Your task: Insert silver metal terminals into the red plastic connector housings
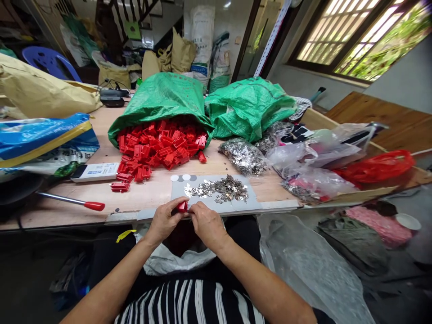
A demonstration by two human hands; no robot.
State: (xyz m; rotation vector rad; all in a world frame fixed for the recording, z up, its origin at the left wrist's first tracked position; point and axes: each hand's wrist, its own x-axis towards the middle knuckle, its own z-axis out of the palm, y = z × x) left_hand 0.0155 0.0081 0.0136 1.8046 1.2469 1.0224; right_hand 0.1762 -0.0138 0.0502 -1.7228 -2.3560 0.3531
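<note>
My left hand is closed round a small red plastic housing at the table's front edge. The fingers of my right hand are pinched together at the housing's right side; whatever they hold is too small and hidden to make out. Just beyond both hands, small metal pieces lie heaped on a grey mat. More red housings spill from the mouth of a green woven sack. An open white sack sits in my lap beneath my hands.
A second green sack and a clear bag of metal pieces stand behind the mat. Plastic bags fill a shallow wooden tray at right. A red-tipped lever juts in from the left, near a white box.
</note>
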